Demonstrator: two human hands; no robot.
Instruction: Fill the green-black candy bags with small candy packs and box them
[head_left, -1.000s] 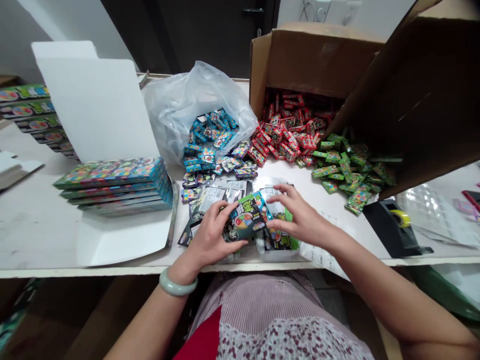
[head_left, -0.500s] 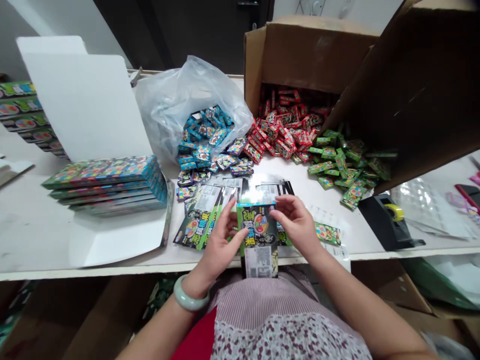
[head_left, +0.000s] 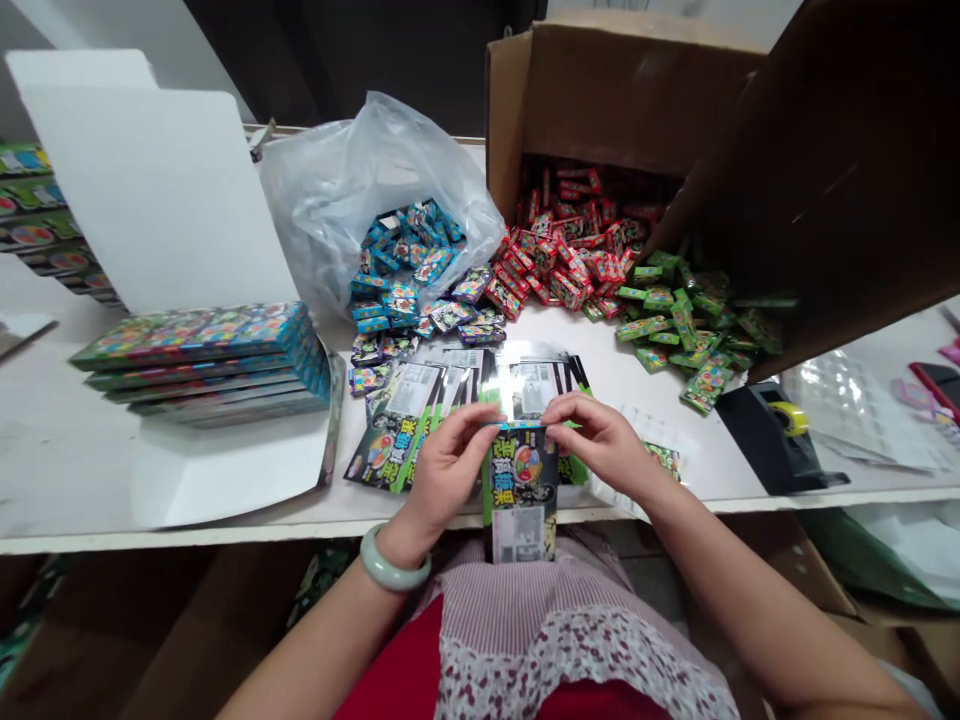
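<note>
A black printed candy packet (head_left: 523, 490) hangs over the table's front edge, its top edge toward the table. My left hand (head_left: 454, 460) pinches that top edge at its left corner, thumb against fingers. At the right corner my right hand (head_left: 596, 440) grips the same edge between thumb and fingertips. A narrow blue strip shows along the top between the two hands. Beyond them, more black and green printed packets (head_left: 397, 440) lie fanned on the table, partly covered by my hands.
Small blue boxes (head_left: 409, 245) spill from a clear plastic bag (head_left: 315, 190). Red boxes (head_left: 562, 260) fill a tipped carton (head_left: 600, 100), with green boxes (head_left: 690, 320) beside it. A white display box (head_left: 157, 190) with stacked packs stands left; a tape dispenser (head_left: 780, 440) sits right.
Both hands have come to the packet's top edge and now pinch its two corners. Before, my left hand lay along its side with fingers looser.
</note>
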